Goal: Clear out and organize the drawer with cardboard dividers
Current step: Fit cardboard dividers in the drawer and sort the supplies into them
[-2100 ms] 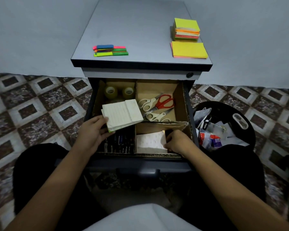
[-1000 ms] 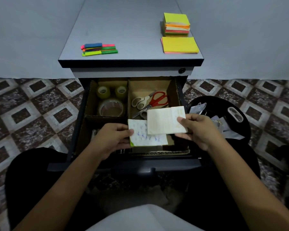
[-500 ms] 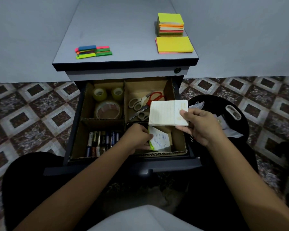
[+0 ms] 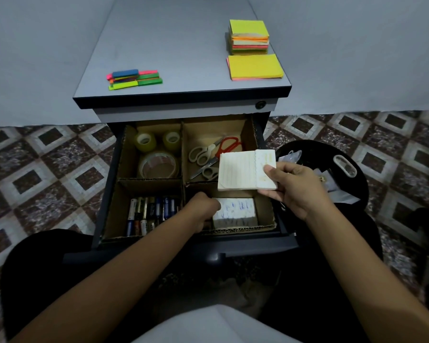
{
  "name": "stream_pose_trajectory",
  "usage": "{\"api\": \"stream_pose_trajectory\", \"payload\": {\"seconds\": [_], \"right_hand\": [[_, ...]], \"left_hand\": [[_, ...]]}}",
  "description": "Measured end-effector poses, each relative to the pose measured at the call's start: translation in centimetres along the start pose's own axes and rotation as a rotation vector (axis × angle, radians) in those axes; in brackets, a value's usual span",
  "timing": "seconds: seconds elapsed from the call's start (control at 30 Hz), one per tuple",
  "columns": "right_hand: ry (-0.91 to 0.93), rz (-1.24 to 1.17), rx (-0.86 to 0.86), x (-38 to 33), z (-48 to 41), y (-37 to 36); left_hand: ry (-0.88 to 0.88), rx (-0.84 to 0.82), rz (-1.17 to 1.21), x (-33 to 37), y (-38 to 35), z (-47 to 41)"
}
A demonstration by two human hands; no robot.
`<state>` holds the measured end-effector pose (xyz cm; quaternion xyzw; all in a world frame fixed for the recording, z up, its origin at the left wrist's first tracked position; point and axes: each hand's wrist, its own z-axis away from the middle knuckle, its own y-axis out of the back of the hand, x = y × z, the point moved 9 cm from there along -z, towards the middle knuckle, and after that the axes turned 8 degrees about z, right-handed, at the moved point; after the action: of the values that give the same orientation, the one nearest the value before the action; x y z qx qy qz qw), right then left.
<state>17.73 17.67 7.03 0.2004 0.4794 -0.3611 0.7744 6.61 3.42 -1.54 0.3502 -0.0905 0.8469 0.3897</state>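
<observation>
While tape, scissors and batteries are sitting between the cardboard dividers, the right hand is pinching a notepad over the front right corner of the drawer. The left hand is touching notes there; I cannot tell how its fingers are lying. On top, sticky notes are waiting.

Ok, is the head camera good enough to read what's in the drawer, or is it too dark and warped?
Head view: dim, the drawer in shadow, though batteries, tape rolls and scissors are recognisable; writing on the pad in the front right compartment is too blurred to read; wide-angle lens bows the floor tiles near the edges; no glare.
</observation>
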Motion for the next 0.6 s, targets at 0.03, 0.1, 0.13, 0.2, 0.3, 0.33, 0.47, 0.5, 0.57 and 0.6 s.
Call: {"api": "stream_pose_trajectory", "payload": {"seconds": [0.03,0.1,0.13,0.2,0.3,0.33,0.47,0.5,0.57,0.6], "right_hand": [[-0.001,0.001,-0.001,0.0,0.0,0.0],[-0.004,0.001,-0.005,0.0,0.1,-0.1],[-0.005,0.001,-0.006,0.0,0.2,-0.1],[-0.005,0.000,-0.007,0.0,0.3,-0.2],[-0.004,0.010,-0.014,0.0,0.5,-0.4],[-0.002,0.019,-0.016,0.0,0.5,-0.4],[0.005,0.058,-0.028,-0.2,0.9,-0.4],[0.004,0.070,-0.034,-0.3,1.0,-0.4],[0.001,0.102,-0.050,-0.4,1.3,-0.5],[0.000,0.121,-0.061,-0.4,1.4,-0.6]], "left_hand": [[0.003,-0.005,-0.007,0.0,0.0,0.0],[0.012,-0.008,-0.006,-0.1,0.0,0.0],[0.017,-0.011,0.001,-0.1,0.0,0.0],[0.022,-0.013,0.009,0.1,0.0,0.3],[0.026,-0.018,0.030,0.4,0.1,0.7],[0.024,-0.018,0.046,0.5,0.2,0.9],[0.004,-0.065,0.154,1.3,0.6,2.7],[-0.017,-0.090,0.163,1.6,0.8,3.3],[-0.090,-0.142,0.163,2.6,1.7,5.0],[-0.139,-0.161,0.153,3.1,2.4,5.8]]}}
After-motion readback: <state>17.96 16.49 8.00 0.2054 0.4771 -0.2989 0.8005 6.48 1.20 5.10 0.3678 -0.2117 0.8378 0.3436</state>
